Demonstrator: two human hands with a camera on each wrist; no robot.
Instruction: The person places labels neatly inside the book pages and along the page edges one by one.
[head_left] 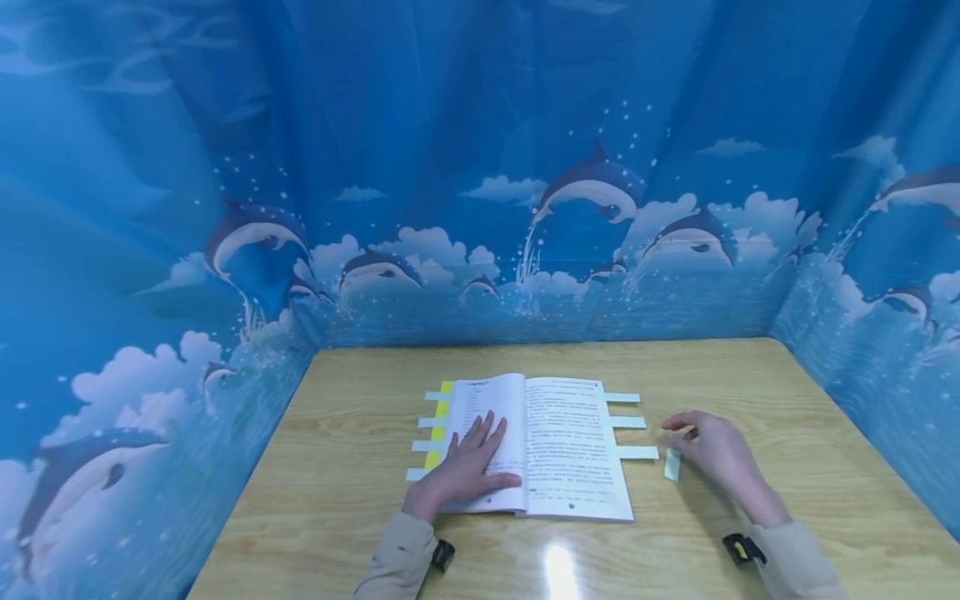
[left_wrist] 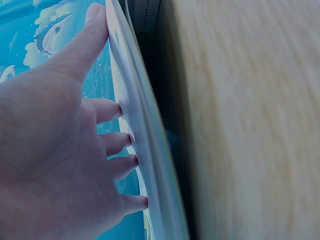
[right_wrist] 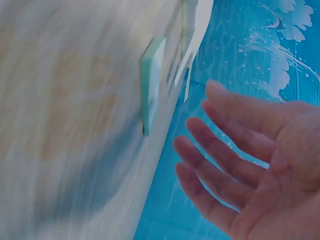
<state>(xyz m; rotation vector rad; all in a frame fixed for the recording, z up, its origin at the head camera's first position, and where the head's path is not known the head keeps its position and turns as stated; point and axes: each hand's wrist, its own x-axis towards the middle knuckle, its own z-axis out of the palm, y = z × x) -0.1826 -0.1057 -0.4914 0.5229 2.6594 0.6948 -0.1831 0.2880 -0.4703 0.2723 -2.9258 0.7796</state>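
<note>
An open book [head_left: 573, 442] with printed pages lies on the table. Spread flat over its left page, my left hand [head_left: 468, 467] presses the paper down; in the left wrist view its fingertips meet the page edge-on. A small, thick pad of pale green sticky tabs [head_left: 672, 467] lies right of the book. Over and just beside that pad hovers my right hand [head_left: 712, 446], thumb and forefinger close together in the head view. The right wrist view shows its fingers [right_wrist: 215, 175] loosely bent and holding nothing, apart from the sticky tab pad [right_wrist: 152, 87].
Three pale sticky tabs [head_left: 637, 452] stick out from the book's right edge, and several more tabs [head_left: 433, 422] from the left edge beside a yellow strip [head_left: 432, 458]. The wooden table [head_left: 315, 483] is bordered by a blue dolphin-print curtain [head_left: 450, 167].
</note>
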